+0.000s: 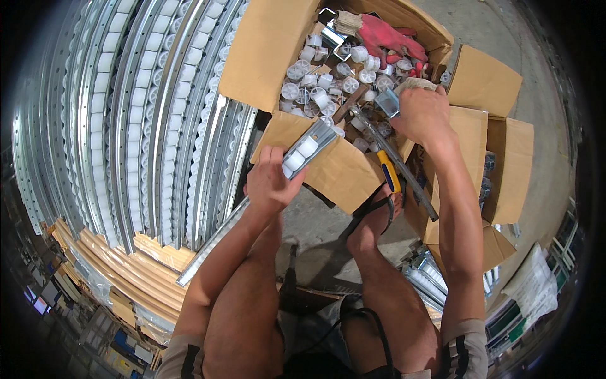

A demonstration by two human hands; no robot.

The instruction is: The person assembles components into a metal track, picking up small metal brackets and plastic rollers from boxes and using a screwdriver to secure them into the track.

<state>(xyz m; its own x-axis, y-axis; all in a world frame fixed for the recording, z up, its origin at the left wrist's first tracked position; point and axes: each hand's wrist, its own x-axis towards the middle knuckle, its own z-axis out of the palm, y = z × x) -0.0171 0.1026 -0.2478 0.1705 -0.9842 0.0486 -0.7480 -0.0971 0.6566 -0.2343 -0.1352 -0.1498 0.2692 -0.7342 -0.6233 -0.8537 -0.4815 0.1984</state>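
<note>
My left hand [270,180] is closed around a metal roller rail [320,134], whose white rollers show near its upper end. The rail slants down to the left, partly hidden behind my left forearm. My right hand [424,117] is above the right side of an open cardboard box [262,54], its fingers closed on a shiny metal bracket [387,103]. Loose white rollers [319,96] fill much of the box beside it. A dark metal bar [413,183] and a yellow-handled tool [389,170] lie across the box's near edge.
Inside the box at the far side lies a red work glove [391,41]. Long roller tracks [148,82] are stacked at the left. Another open carton [508,164] stands at the right, with metal pieces [424,275] below. My sandalled foot [372,218] is close to the box.
</note>
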